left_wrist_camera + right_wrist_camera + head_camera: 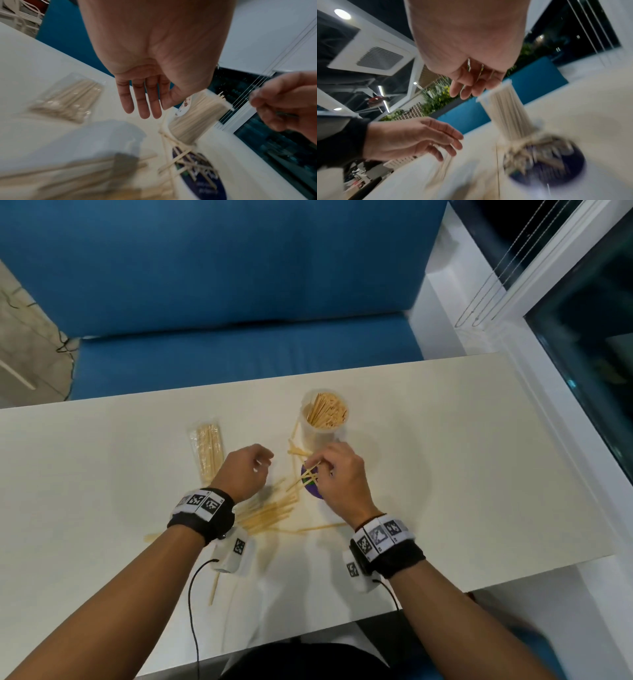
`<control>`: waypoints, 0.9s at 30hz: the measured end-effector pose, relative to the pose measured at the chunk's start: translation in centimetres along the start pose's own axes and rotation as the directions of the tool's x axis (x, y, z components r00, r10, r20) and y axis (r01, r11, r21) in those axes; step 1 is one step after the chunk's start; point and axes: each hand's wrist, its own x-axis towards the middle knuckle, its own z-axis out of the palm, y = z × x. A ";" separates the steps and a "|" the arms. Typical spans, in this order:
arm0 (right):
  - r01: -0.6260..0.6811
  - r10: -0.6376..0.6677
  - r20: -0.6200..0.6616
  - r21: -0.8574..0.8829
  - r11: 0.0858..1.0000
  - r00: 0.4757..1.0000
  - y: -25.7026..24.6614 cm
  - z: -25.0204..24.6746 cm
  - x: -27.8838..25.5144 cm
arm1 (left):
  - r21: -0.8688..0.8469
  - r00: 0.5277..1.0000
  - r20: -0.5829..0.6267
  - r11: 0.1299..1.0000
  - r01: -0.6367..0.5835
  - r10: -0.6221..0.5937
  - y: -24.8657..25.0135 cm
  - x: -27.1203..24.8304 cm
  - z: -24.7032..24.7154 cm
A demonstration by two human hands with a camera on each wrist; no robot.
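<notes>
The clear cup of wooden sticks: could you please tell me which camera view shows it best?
The head view: the clear cup is sharp, seen from above, with its sticks visible end-on. Both wrist views show it from the side, but blurred.

Half of purple lid [310, 490] hidden under right hand [337, 474]; sticks [77, 174] blurred.

A: One clear tub [320, 436] packed with sticks, one sealed packet [206, 451] of more, one purple lid [315, 492]!
B: And loose sticks [270, 513] across the one table [445, 457]: a heap, too overlapped to count.
</notes>
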 end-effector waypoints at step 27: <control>-0.749 0.786 0.557 0.634 -0.192 0.270 -0.4 13.0 -8.2 | 0.410 0.958 0.286 0.901 -0.144 0.023 -8.2 -5.0 5.3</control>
